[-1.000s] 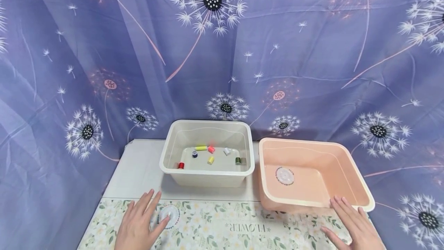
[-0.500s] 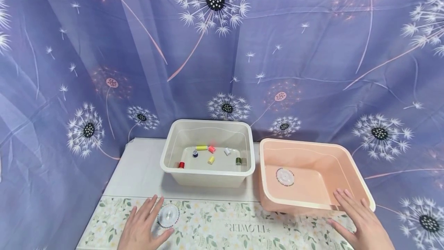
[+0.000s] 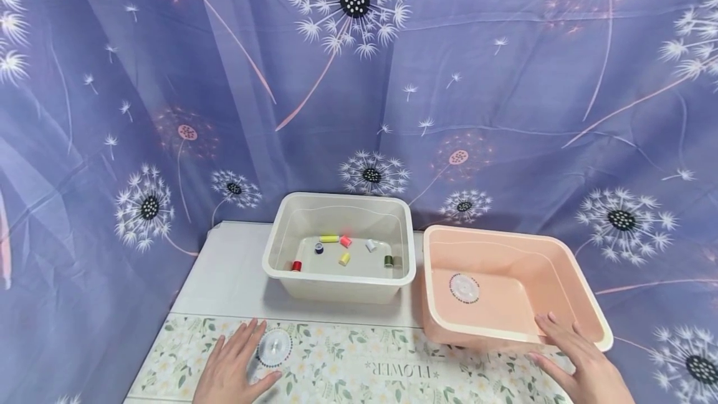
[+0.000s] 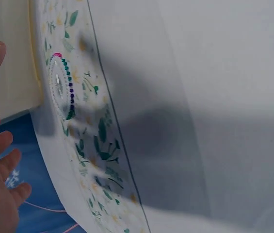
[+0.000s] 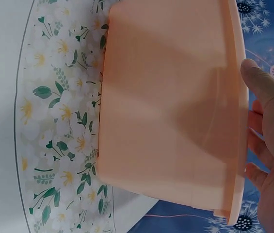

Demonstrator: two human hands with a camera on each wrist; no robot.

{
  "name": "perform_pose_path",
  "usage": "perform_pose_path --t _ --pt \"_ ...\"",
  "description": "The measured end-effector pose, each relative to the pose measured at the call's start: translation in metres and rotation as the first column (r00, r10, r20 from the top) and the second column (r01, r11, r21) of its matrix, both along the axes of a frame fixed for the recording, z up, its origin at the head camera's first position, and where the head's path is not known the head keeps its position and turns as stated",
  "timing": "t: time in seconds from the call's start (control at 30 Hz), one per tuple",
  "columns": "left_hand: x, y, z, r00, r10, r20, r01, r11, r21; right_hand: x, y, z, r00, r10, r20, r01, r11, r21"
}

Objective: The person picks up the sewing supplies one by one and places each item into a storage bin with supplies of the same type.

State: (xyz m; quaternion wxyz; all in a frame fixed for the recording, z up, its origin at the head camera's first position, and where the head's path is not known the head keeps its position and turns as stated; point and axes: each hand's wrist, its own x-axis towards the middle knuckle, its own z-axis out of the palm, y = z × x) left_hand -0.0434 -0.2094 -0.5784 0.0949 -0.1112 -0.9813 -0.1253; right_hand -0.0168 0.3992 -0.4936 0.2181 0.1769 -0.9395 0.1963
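Observation:
My left hand (image 3: 235,363) hovers over the flowered cloth with its fingers spread. Just right of it lies a round clear disc (image 3: 274,348) ringed with coloured pin heads; the left wrist view shows the same disc (image 4: 61,87) beyond the fingers. My right hand (image 3: 580,360) is at the near right rim of the peach bin (image 3: 477,331), fingers extended over it. In the right wrist view the thumb is beside the bin's rim (image 5: 241,111); whether it touches is hard to tell. A second such disc (image 3: 464,288) lies inside the peach bin.
A grey bin (image 3: 336,292) stands left of the peach one. Several thread spools lie on its floor, among them a red spool (image 3: 296,265), a green spool (image 3: 388,261) and a white spool (image 3: 371,245). A blue dandelion curtain (image 3: 314,161) hangs behind the table.
My left thumb no longer overlaps the disc on the cloth. The right hand has shifted slightly and its fingers are lower in the head view, which has turned a little left. Bins and spools stay put.

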Motion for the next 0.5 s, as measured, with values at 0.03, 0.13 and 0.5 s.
perform_pose_path --t 0.03,0.13,0.5 --pt "-0.001 -0.001 -0.001 1.0 -0.001 0.004 0.001 1.0 0.002 0.0 0.001 -0.001 1.0 0.002 -0.002 -0.002 1.0 0.001" --pt "-0.002 -0.002 -0.005 1.0 -0.003 0.005 0.003 1.0 -0.002 -0.001 0.002 -0.003 1.0 -0.006 -0.007 0.006 1.0 -0.003" --pt "-0.007 -0.006 -0.015 0.997 0.018 0.07 -0.018 1.0 -0.005 -0.004 0.004 -0.008 0.999 -0.04 -0.012 0.04 0.999 -0.022"
